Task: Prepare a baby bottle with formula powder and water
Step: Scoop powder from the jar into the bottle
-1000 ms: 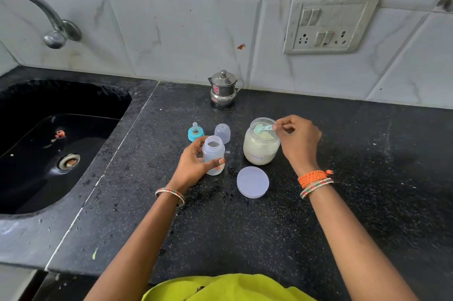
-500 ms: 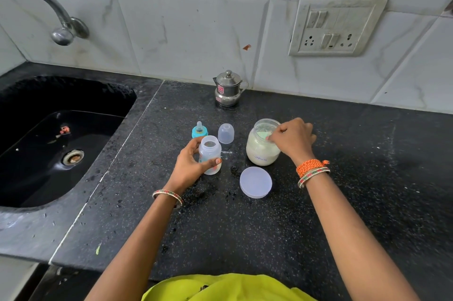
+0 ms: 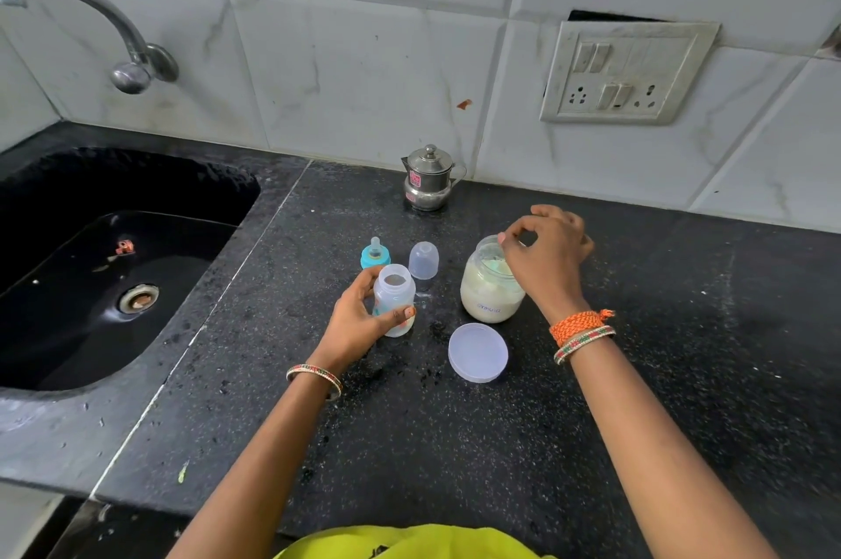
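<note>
A small clear baby bottle stands open-topped on the black counter, and my left hand is wrapped around its left side. To its right is a glass jar of pale formula powder, lid off. My right hand hovers over the jar's mouth with thumb and forefinger pinched on a pale green scoop dipped inside. The jar's round white lid lies flat in front of it. Behind the bottle sit its teal nipple ring and clear cap.
A small steel pot with a lid stands against the tiled wall. A black sink with a curved tap fills the left side. A switch and socket plate is on the wall at right.
My right hand has brought the scoop from above the jar's rim down into the powder. My left hand has stayed on the bottle.
</note>
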`<state>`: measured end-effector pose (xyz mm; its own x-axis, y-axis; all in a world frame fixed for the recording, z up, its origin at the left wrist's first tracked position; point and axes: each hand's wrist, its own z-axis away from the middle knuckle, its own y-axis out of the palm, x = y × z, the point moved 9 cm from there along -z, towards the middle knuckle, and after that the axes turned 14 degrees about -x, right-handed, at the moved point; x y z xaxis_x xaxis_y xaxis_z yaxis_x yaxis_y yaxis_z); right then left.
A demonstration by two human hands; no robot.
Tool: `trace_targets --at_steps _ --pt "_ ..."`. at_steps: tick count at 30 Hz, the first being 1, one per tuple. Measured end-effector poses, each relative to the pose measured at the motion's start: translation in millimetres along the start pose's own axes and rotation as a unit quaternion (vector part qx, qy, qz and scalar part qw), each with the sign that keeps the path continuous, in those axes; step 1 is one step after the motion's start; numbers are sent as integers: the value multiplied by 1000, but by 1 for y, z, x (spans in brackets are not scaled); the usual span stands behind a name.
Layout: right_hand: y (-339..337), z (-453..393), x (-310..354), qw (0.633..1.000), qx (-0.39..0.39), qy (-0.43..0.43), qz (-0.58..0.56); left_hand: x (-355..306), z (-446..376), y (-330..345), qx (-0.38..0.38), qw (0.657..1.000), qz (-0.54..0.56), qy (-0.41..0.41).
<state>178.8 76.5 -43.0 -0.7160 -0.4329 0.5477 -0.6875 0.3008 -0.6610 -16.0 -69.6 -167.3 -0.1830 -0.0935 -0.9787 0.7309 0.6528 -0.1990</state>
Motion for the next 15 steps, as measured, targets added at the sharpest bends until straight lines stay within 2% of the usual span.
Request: trace_targets --at_steps 3,5,9,12,15 --pt "5 -5 10 1000 15 -7 -10 2 2 4 37 999 1 -24" --pt "12 -7 16 999 40 -15 -7 0 2 5 53 996 65 -37" --pt "32 -26 19 993 83 34 -76 -20 -20 -12 -12 982 186 -31" --pt "65 -59 18 979 133 74 -137 -38 -51 -28 -40 986 158 -23" --pt "106 -91 14 972 187 74 -119 -50 -81 -36 -36 992 120 -28"
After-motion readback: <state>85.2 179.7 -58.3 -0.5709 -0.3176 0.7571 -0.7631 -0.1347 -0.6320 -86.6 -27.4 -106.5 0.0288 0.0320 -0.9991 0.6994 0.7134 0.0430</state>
